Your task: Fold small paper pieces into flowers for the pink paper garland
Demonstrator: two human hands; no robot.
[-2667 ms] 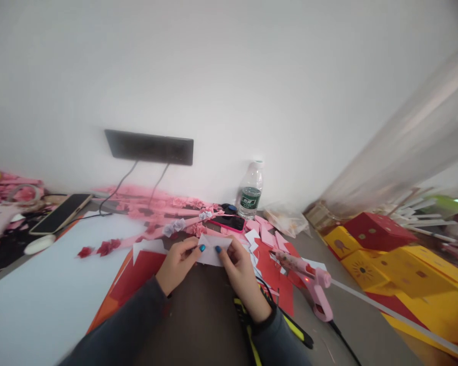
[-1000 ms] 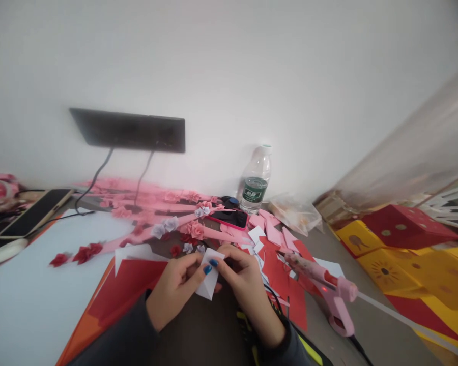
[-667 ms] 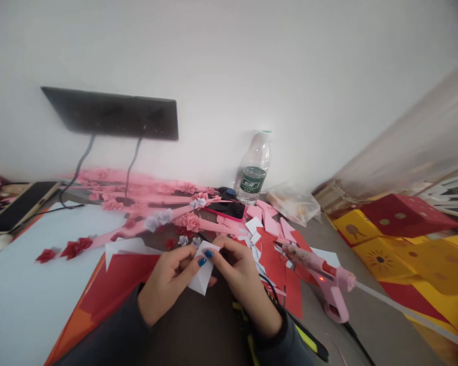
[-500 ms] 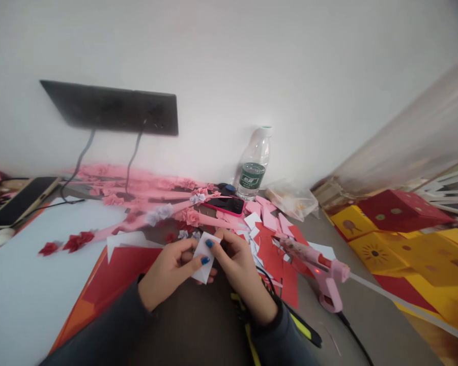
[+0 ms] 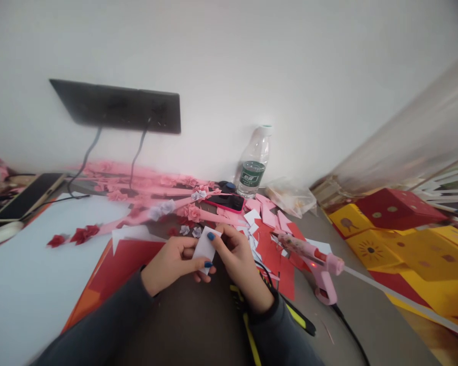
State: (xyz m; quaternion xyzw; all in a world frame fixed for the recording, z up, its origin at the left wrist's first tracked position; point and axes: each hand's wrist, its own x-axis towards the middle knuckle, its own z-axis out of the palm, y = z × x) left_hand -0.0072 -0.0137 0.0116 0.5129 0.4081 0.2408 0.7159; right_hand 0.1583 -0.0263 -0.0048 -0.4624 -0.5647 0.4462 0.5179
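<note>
Plain pale-gray wall [image 5: 309, 76] is seen behind gray-brown table [image 5: 374, 320], whose far edge is set against it. Long dark panel [image 5: 118, 108] is mounted low on wall at left; two thin cords [image 5: 92, 145] are hung from it toward table. At right, wall is met along slanting line by glossy pale surface [image 5: 416, 127], blurred, streaked with light. Wood-toned surface [image 5: 438, 341] is glimpsed past table's right edge. Wall is washed in soft, diffuse light.
</note>
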